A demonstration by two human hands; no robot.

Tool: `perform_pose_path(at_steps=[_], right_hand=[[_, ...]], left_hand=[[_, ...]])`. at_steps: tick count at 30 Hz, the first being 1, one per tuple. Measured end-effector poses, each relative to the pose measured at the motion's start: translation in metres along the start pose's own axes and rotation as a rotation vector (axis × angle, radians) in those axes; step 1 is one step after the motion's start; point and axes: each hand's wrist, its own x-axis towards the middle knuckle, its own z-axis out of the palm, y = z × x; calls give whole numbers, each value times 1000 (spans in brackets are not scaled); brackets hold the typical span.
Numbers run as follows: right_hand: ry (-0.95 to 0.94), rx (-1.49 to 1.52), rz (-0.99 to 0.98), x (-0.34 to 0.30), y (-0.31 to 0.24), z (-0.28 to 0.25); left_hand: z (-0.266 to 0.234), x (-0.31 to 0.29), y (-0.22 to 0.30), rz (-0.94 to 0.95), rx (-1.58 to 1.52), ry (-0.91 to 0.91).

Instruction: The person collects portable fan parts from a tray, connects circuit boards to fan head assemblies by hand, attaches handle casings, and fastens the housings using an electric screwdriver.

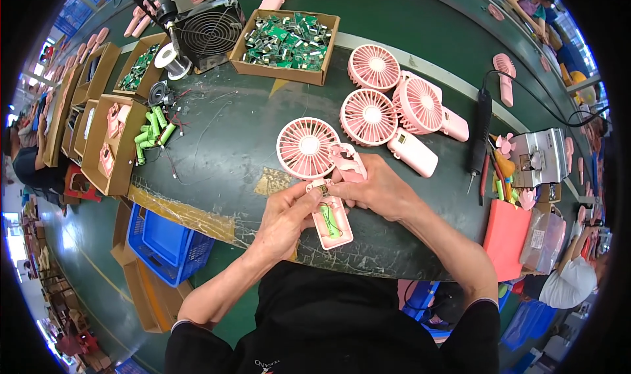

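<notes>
A pink handheld fan (307,148) lies between my hands, its round grille pointing away from me and its handle laid open. Inside the handle shows a green battery cell (330,220) with thin wires. My left hand (287,217) grips the handle near its neck, thumb pressed by a small part there. My right hand (376,188) is closed around a loose pink plastic handle cover (348,163) beside the grille, and its fingertips also reach the fan's neck. Some of my right fingers are hidden behind the parts.
Several finished-looking pink fans (372,116) lie beyond my right hand. A box of green circuit boards (286,45) stands at the back, near a solder spool (172,61). Loose green cells (154,132) lie left. At right are a black electric screwdriver (482,131) and a red-orange bin (506,237).
</notes>
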Motion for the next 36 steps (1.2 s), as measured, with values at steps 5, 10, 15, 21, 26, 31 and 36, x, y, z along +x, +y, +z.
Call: perform_pose_path(at_steps=[5, 10, 15, 21, 26, 31, 36], right_hand=[[51, 23, 11, -2, 9, -2], [57, 127, -38, -10, -3, 5], [21, 136, 4, -3, 10, -4], [59, 123, 4, -13, 2, 1], [73, 255, 53, -24, 19, 4], [228, 257, -64, -25, 19, 19], [245, 190, -113, -21, 28, 24]], left_hand=[[7, 2, -7, 45, 3, 12], [7, -5, -4, 41, 26, 38], [1, 5, 8, -101, 63, 39], [-1, 3, 5, -60, 171, 29], [-3, 1, -1, 30, 89, 59], [-2, 2, -6, 115, 103, 60], [0, 1, -9, 159, 116, 75]])
